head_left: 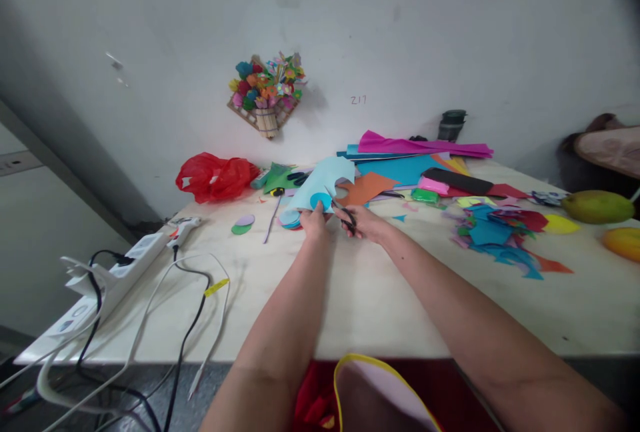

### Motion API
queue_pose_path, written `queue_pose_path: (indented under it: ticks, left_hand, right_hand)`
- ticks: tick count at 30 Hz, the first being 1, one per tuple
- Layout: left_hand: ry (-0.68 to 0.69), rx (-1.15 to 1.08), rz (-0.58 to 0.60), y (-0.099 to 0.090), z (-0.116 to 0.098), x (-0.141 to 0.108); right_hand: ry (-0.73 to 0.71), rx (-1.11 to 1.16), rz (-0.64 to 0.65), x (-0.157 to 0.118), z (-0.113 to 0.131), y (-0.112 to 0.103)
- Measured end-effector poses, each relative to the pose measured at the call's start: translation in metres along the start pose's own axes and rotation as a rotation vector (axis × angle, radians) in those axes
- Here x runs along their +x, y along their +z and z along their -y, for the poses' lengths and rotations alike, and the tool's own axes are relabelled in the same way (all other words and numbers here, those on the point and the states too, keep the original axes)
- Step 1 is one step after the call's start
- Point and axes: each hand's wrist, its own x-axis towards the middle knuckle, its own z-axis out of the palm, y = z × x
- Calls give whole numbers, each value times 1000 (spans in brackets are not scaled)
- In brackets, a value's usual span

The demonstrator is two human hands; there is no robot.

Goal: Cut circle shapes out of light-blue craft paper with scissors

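Observation:
Between thumb and fingers my left hand (316, 220) pinches a sheet of light blue paper (320, 182), with a brighter blue paper circle (321, 201) lying against it under the thumb. Rounded bites are cut out of the sheet's right edge. My right hand (364, 222) is closed round the dark handles of a pair of scissors (347, 216), whose blades point up and left at the paper near the circle. Just left of my left hand lies a small pile of blue paper circles (290, 220). Farther left are a lilac circle (245, 220) and a green one (241, 229).
Coloured paper scraps (493, 235) lie heaped at the right, near a green mango-like fruit (597, 207). Behind are an orange sheet (370, 187) and a magenta paper roll (425, 145). At left sit a red plastic bag (215, 177), a white power strip (115, 279) and loose cables.

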Motion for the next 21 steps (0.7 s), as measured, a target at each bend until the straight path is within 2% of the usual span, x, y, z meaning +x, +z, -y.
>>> queue_pose_path:
  ticks: [7,21]
  left_hand:
    - [-11,25,-33,0,-3,-1]
    - [-10,17,-20,-4,-3,1]
  right_hand:
    - [6,-1,-3,0,0,0]
    - [10,-10,-8,-4,4,3]
